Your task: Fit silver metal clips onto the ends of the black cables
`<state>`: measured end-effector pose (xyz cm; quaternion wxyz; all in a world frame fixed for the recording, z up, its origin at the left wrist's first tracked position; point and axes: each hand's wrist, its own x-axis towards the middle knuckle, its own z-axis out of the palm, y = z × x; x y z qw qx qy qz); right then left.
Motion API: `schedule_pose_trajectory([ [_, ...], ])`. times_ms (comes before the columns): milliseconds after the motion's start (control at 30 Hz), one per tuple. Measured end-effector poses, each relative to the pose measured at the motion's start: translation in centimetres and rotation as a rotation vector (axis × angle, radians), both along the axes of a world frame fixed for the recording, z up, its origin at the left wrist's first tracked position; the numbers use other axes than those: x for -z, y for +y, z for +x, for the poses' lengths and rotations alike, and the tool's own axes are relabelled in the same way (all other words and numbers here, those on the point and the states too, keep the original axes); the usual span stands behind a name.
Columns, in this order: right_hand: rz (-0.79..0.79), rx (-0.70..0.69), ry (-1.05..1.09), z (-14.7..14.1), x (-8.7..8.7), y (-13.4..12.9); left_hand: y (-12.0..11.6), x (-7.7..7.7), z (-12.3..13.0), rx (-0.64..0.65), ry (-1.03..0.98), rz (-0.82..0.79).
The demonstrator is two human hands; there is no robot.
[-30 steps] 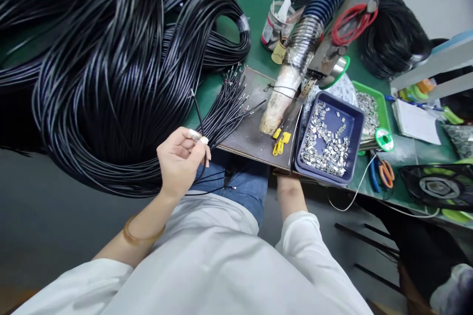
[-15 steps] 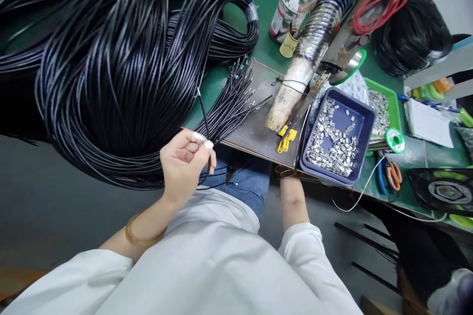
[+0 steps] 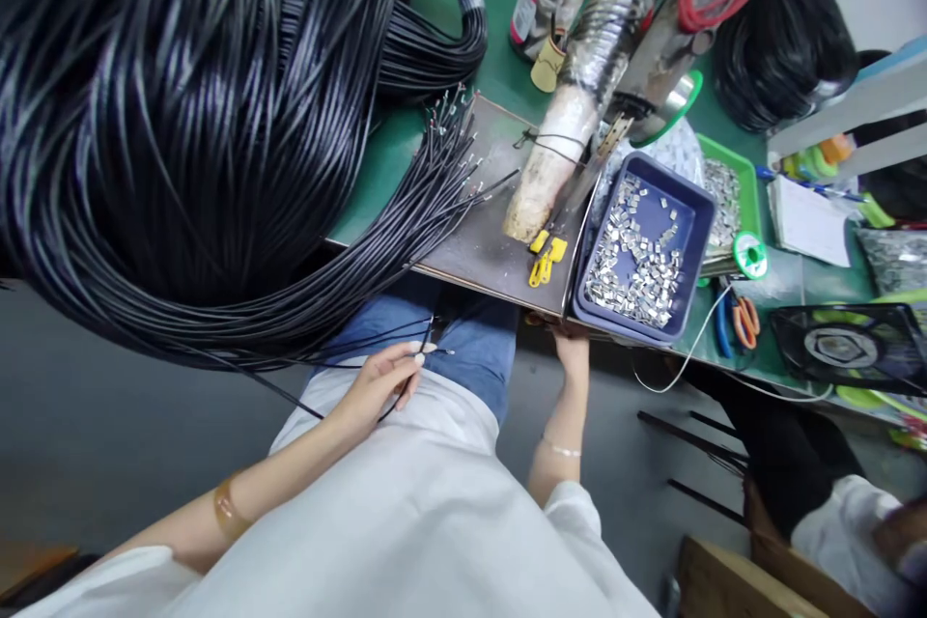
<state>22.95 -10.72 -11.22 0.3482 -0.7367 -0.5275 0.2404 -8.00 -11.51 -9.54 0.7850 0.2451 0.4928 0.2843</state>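
The green counter (image 3: 380, 182) takes up most of the upper frame, and a giant heap of black cables (image 3: 195, 145) is hogging the upper left of it. A ribbed hose (image 3: 604, 14) runs down from the top right, and its grubby pale end reaches over a dark board (image 3: 485, 256) near the middle. Just right of the board there's a purple bin (image 3: 695, 246), with a green tray (image 3: 749, 188) behind it. The left hand (image 3: 391, 372) is low in the middle, over the person's lap, its fingers (image 3: 409, 367) pinching one loose black cable (image 3: 392, 408), a bit of it poking up past the fingertips. The right hand (image 3: 571, 340) is up at the counter's front edge, just below the bin; the fingers there are mostly hidden, so can't tell if they've got anything. Smaller stuff: yellow pieces (image 3: 548, 263) just beside the hose's end, plus tiny silver bits (image 3: 630, 285) scattered in the bin.
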Motion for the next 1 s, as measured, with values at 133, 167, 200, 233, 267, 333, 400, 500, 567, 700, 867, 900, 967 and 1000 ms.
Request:
schedule_pose_trajectory([
  [133,0.002,-0.019,0.031,0.3,-4.1,-4.6,2.7,-2.0,2.2,0.156,-0.073,0.172],
  [167,0.049,0.011,0.023,0.0,-5.2,-5.0,3.7,-3.0,3.0,0.213,-0.1,0.237],
  [200,0.147,0.052,-0.007,-0.4,-6.3,-5.1,4.7,-4.2,3.8,0.28,-0.129,0.303],
  [233,0.307,0.065,-0.103,-0.9,-7.1,-4.7,5.7,-5.4,4.6,0.351,-0.162,0.362],
  [267,0.383,0.021,-0.226,-1.3,-7.8,-4.0,6.7,-6.7,5.3,0.424,-0.172,0.4],
  [333,0.425,-0.118,-0.423,-2.2,-8.4,-2.0,8.3,-9.1,6.3,0.575,-0.228,0.46],
  [400,0.471,-0.209,-0.471,-2.8,-8.6,-0.2,9.5,-11.1,6.7,0.728,-0.281,0.502],
  [500,0.556,-0.263,-0.306,-3.6,-9.2,0.5,10.1,-12.4,7.1,0.761,-0.32,0.532],
  [567,0.601,-0.299,-0.14,-4.0,-10.2,0.0,9.8,-12.0,7.5,0.588,-0.304,0.549],
  [700,0.553,-0.159,-0.288,-3.3,-12.3,-0.7,8.8,-9.1,8.1,0.036,-0.156,0.573],
  [867,0.365,0.135,-0.492,1.3,-12.2,1.6,9.0,-6.8,6.8,-0.151,-0.086,0.522],
  [900,0.328,0.157,-0.489,2.3,-12.0,2.3,9.3,-6.8,6.5,-0.152,-0.117,0.478],
  [967,0.259,0.119,-0.471,3.8,-11.6,3.4,9.7,-7.2,6.0,-0.127,-0.191,0.382],
  [1000,0.221,0.078,-0.466,4.4,-11.6,4.0,9.9,-7.5,5.9,-0.107,-0.225,0.341],
])
